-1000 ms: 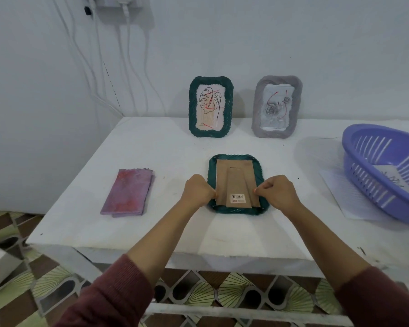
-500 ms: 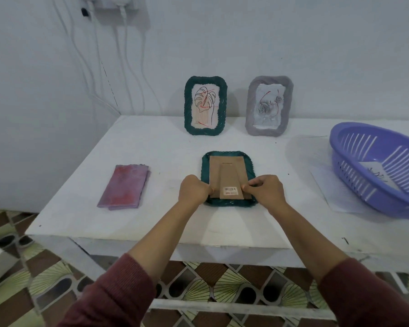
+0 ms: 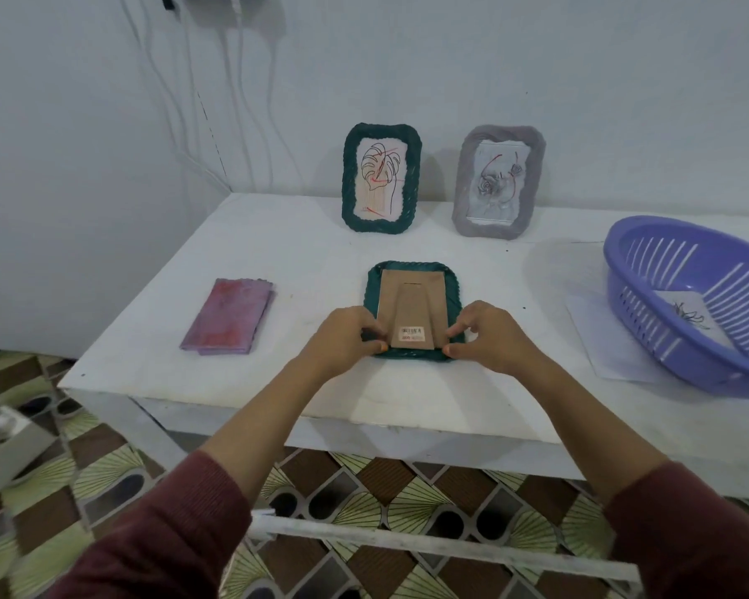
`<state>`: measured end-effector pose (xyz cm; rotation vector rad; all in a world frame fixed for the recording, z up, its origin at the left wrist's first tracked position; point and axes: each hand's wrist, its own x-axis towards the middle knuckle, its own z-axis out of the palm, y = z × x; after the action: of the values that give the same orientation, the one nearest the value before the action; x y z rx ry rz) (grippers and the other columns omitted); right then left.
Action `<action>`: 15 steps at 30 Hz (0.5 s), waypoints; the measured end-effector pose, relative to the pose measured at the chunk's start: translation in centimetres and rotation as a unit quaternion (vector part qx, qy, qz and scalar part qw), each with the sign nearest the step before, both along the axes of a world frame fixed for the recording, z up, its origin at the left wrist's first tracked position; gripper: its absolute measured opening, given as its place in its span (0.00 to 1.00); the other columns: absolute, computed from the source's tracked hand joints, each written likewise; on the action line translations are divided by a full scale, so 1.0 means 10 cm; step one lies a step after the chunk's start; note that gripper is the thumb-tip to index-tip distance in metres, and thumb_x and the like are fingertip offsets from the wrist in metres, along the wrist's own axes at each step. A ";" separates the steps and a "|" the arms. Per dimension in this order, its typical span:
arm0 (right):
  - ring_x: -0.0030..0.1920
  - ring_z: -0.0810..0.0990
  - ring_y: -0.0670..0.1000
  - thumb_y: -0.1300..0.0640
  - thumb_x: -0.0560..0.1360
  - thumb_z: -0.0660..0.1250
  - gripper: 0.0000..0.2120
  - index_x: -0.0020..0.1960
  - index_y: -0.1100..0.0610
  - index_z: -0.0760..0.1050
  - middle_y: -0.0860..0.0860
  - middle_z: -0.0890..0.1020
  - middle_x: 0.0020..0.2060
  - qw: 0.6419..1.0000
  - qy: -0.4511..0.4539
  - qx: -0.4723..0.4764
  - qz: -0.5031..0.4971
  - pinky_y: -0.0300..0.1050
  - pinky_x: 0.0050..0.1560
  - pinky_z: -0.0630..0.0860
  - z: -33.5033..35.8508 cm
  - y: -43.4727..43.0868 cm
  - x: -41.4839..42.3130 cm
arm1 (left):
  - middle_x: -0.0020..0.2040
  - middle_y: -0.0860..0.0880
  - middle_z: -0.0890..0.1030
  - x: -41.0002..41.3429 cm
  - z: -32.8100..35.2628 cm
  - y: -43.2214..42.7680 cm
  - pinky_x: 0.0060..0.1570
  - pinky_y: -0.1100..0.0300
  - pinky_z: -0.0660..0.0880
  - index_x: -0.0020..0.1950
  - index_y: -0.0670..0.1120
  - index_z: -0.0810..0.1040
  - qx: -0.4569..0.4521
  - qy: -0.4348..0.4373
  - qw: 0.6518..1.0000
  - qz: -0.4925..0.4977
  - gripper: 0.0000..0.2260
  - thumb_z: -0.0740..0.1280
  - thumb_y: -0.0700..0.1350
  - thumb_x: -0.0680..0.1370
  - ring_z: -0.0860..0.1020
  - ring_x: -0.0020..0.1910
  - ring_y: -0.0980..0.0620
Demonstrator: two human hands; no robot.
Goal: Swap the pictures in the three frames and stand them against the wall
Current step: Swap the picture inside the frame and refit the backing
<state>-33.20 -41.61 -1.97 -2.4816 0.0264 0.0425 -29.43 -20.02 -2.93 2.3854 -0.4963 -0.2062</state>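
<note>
Grip changes from earlier tight fists: left hand (image 3: 347, 339) and right hand (image 3: 489, 339) now pinch lower corners of face-down green frame (image 3: 452, 291), thumbs at cardboard backing (image 3: 411, 304) edge. Frame lies flat on counter (image 3: 277, 252) between hands. Likely working on backing; third frame not yet stood up.

**Lighting and image quality.** Soft, cool, even light fills the room, somewhat dim, and the white wall (image 3: 537, 58) reads blue-grey. Shadows are faint with blurred edges:

- pale halos on the wall beside the green standing frame (image 3: 351, 175) and the grey standing frame (image 3: 461, 183);
- a grey patch on the counter (image 3: 277, 252) left of the purple basket (image 3: 623, 261);
- a dull wedge nearer than the left hand (image 3: 347, 339) and right hand (image 3: 489, 339) at the face-down frame (image 3: 411, 309).

The wide lens tilts and bends straight lines towards the edges, as in the counter's near edge. The floor (image 3: 83, 460) at lower left is smeared by blur, and the sleeves (image 3: 169, 533) are soft.
</note>
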 end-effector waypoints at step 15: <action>0.43 0.79 0.58 0.55 0.68 0.67 0.12 0.39 0.65 0.78 0.57 0.82 0.42 0.959 -0.028 -0.243 0.143 0.53 0.47 0.76 0.11 0.02 0.09 | 0.51 0.42 0.79 0.23 0.17 0.04 0.53 0.51 0.73 0.48 0.39 0.83 0.164 -0.012 0.976 -0.143 0.09 0.71 0.44 0.72 0.76 0.50 0.45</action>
<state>-32.26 -41.37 -0.85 -2.9563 -0.3901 0.0986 -27.17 -19.66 -1.20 2.6282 -0.8760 -0.4150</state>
